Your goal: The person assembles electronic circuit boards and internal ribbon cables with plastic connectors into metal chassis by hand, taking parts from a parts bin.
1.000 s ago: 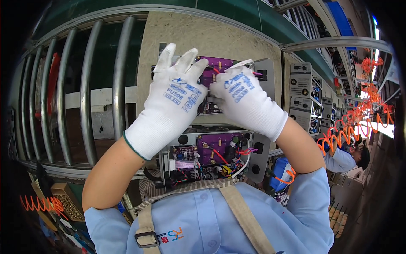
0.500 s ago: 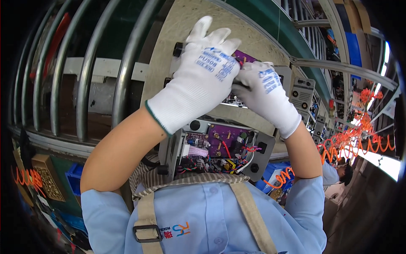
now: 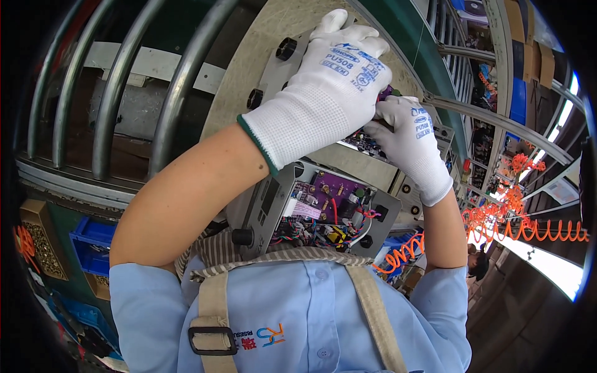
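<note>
In a white glove, my left hand (image 3: 345, 78) reaches over the far grey metal unit (image 3: 273, 74), its outer fingers fanned out and raised. Its thumb and forefinger bend down out of sight toward my right hand. My right hand (image 3: 410, 127), gloved too, is closed beside it, fingers bent together over the unit's inside; what is between its fingertips is hidden. A bit of purple circuit board shows by the two hands. Nearer my body sits a second open grey unit (image 3: 385, 214) with a purple circuit board (image 3: 345, 196), coloured wires and a black knob (image 3: 242, 237).
Metal rails (image 3: 180, 93) run along the left. Blue bins (image 3: 93, 242) and a box of small brass-coloured parts (image 3: 43, 239) are at lower left. Orange coiled hoses (image 3: 535, 231) hang at right. More grey units stand beyond my right hand. A person is partly visible at right.
Both hands have shifted right in the picture, still close together over the far unit. The far unit's knobs show more at left. The view has moved a little.
</note>
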`<move>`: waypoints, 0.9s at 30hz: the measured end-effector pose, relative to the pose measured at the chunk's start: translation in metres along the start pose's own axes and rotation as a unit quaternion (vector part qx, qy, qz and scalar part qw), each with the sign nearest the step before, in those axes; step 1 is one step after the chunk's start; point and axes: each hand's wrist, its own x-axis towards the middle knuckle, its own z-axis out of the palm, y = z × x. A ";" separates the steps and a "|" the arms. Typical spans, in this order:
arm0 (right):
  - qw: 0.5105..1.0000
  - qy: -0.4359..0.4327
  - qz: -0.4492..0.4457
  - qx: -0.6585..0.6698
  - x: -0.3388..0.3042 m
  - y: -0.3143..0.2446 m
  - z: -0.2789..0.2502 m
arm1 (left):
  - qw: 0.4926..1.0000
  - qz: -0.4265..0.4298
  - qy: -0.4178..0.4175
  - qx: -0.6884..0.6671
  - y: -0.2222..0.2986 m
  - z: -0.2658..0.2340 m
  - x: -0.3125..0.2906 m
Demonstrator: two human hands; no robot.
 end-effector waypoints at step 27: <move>0.984 0.069 -0.156 0.042 0.012 0.017 0.021 | 0.999 0.034 0.017 -0.030 -0.004 -0.001 -0.001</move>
